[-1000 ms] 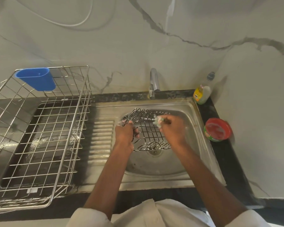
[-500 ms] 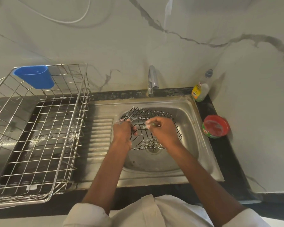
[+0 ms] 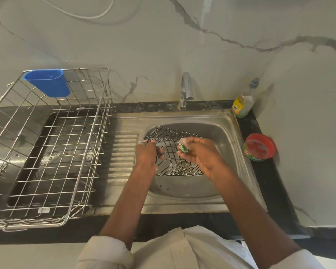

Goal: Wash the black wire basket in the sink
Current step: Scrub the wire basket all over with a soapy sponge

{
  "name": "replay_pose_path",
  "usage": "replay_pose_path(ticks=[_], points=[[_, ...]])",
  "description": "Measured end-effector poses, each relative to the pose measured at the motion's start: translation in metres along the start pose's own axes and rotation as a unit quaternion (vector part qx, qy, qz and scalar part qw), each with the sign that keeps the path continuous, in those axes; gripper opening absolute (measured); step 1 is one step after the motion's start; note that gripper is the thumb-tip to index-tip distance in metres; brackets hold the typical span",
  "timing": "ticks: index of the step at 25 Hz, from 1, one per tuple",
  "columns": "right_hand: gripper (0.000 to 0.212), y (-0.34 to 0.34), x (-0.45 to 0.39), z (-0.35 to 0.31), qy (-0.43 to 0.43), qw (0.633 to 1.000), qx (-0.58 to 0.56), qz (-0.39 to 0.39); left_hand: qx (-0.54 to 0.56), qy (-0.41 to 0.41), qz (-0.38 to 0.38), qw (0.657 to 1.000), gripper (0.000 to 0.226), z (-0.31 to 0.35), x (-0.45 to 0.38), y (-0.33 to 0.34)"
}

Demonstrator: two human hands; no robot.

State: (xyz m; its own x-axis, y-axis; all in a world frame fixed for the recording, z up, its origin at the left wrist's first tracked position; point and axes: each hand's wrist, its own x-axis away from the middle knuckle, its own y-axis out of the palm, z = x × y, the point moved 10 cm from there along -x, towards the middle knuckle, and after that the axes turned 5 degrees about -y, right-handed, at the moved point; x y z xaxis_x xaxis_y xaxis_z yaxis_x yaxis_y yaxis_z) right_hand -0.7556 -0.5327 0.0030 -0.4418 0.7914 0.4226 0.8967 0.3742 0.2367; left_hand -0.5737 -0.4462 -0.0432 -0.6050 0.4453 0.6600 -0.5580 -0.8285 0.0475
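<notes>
The black wire basket, flecked with white suds, sits tilted inside the steel sink. My left hand grips the basket's left rim, fingers curled round the wire. My right hand pinches a small green soapy scrub pad over the basket's middle, at its upper edge. Foam clings to both hands. The right side of the basket is partly hidden behind my right hand.
The tap stands behind the sink, with no water seen running. A large steel dish rack with a blue cup holder fills the left counter. A dish-soap bottle and a red-lidded tub sit right of the sink.
My right hand has drawn the scrub pad left and back along the basket's top, and the green pad now shows between the fingers. The left hand keeps its grip on the rim.
</notes>
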Motion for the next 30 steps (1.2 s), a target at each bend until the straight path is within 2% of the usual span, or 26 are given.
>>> replay_pose_path(ticks=[2, 5, 8, 11, 14, 16, 18, 21, 22, 24, 26, 27, 28, 30], points=[[0.022, -0.004, -0.001, 0.003, 0.011, 1.000, -0.023, 0.017, 0.000, 0.002, 0.006, 1.000, 0.012, 0.000, 0.000, -0.002], [0.018, -0.008, -0.002, 0.004, -0.001, 0.999, 0.006, 0.034, 0.004, 0.004, 0.010, 1.000, 0.013, -0.001, -0.001, -0.004], [0.029, -0.014, -0.006, -0.005, -0.070, 0.988, 0.128, 0.059, 0.008, 0.000, 0.009, 1.000, 0.014, 0.001, -0.003, -0.005], [0.022, -0.004, -0.005, -0.023, -0.194, 0.929, 0.305, 0.078, 0.023, -0.004, 0.006, 1.000, 0.013, 0.002, -0.003, -0.002], [0.018, 0.030, 0.004, -0.027, -0.275, 0.871, 0.404, 0.053, 0.037, -0.003, 0.013, 0.999, 0.012, 0.002, -0.001, 0.000], [0.019, 0.031, 0.003, -0.023, -0.279, 0.866, 0.412, 0.053, 0.051, -0.008, 0.018, 0.998, 0.010, 0.000, -0.003, -0.003], [0.015, -0.005, -0.007, -0.020, -0.231, 0.876, 0.411, 0.107, 0.060, -0.015, 0.010, 0.998, 0.010, -0.002, -0.005, -0.005], [0.014, -0.052, -0.009, -0.023, -0.191, 0.862, 0.425, 0.199, 0.075, -0.019, -0.008, 0.997, 0.016, -0.006, -0.003, -0.003], [0.016, -0.042, -0.006, -0.024, -0.205, 0.862, 0.421, 0.194, 0.074, -0.019, -0.010, 0.997, 0.018, -0.006, -0.003, -0.001], [0.020, 0.013, 0.006, -0.021, -0.259, 0.863, 0.423, 0.101, 0.078, -0.025, -0.009, 0.997, 0.022, -0.007, -0.005, 0.002], [0.026, 0.059, 0.026, -0.014, -0.307, 0.838, 0.452, 0.011, 0.100, -0.043, -0.009, 0.994, 0.023, -0.011, -0.009, 0.001], [0.029, 0.058, 0.028, -0.017, -0.320, 0.831, 0.455, 0.010, 0.110, -0.052, -0.007, 0.993, 0.023, -0.012, -0.008, 0.000], [0.030, 0.041, 0.023, -0.024, -0.320, 0.834, 0.448, 0.041, 0.116, -0.060, -0.006, 0.991, 0.021, -0.014, -0.007, -0.001], [0.029, -0.013, 0.012, -0.036, -0.271, 0.845, 0.434, 0.153, 0.128, -0.070, -0.003, 0.989, 0.019, -0.015, -0.005, -0.003]])
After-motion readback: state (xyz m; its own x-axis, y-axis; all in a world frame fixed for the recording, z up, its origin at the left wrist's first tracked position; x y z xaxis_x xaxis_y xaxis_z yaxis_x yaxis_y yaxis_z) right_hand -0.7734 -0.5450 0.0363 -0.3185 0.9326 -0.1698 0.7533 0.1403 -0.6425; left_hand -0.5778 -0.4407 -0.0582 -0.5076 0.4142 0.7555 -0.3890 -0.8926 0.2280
